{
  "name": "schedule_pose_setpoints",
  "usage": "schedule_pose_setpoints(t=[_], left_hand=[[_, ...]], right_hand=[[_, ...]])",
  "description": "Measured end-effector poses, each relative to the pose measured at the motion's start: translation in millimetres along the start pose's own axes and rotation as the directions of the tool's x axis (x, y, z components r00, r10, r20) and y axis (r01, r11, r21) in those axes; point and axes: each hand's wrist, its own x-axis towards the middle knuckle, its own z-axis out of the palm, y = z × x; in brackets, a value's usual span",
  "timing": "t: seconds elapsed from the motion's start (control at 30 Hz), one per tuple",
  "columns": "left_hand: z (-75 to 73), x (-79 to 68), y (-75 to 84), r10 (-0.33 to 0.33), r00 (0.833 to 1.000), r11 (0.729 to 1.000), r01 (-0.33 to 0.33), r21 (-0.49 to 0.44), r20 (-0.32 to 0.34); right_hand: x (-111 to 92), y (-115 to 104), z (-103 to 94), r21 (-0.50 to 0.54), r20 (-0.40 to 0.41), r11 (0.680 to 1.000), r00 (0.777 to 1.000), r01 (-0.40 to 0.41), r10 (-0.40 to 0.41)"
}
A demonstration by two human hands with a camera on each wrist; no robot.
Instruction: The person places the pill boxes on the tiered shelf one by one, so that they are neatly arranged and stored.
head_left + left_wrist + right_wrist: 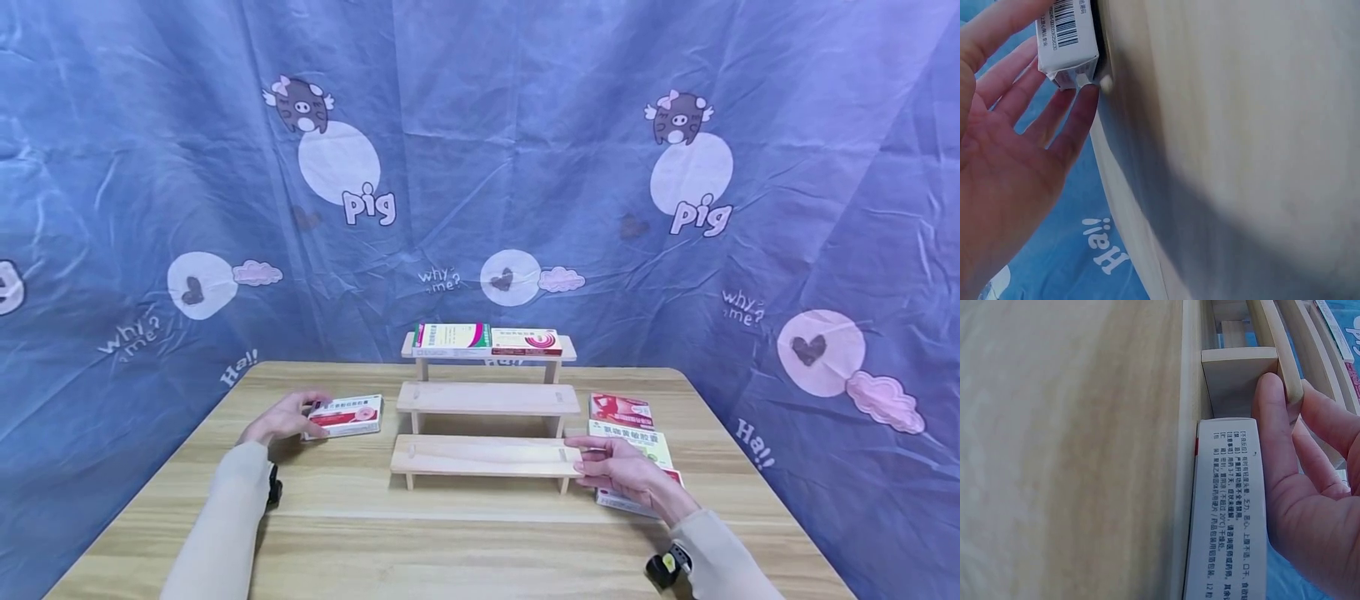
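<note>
Wooden stand (487,399) pinched by right hand (624,475): with tugging, risk of boxes (452,337) ahead sliding off. Carton (347,418) pinched near end by left hand (285,419): may twist.

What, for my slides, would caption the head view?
Left hand holds a small box; right hand grips the lowest wooden step.
</note>
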Motion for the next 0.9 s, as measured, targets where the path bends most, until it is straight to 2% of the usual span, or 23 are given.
schedule_pose_setpoints(t=[0.1, 0.3, 0.6, 0.73, 0.9], left_hand=[[1.6, -2.4, -1.0, -0.009, 1.0, 1.0, 0.009, -0.019, 0.006], [3.9, -4.3, -1.5, 0.016, 1.0, 0.999, -0.016, -0.033, 0.018], [1.3, -1.9, -1.7, 0.045, 0.998, 0.999, -0.045, -0.005, -0.033], [1.3, -6.8, 0.5, 0.063, 0.997, 0.998, -0.063, -0.002, -0.043], [0.4, -15.8, 8.7, 0.072, 0.994, 0.997, -0.071, 0.012, -0.087]], right_hand=[[-0.9, 0.4, 0.6, 0.005, 0.01, 1.0, 1.0, -0.005, 0.005], [-1.2, -0.5, 0.8, 0.003, 0.01, 1.0, 1.0, -0.004, 0.004], [-1.5, 0.9, 0.1, -0.029, -0.016, 1.0, 1.0, 0.002, -0.002], [-0.3, 0.9, 0.0, -0.041, -0.022, 0.999, 1.0, -0.001, 0.0], [-0.1, 0.4, 0.1, -0.047, -0.027, 0.999, 1.0, -0.001, 0.0]])
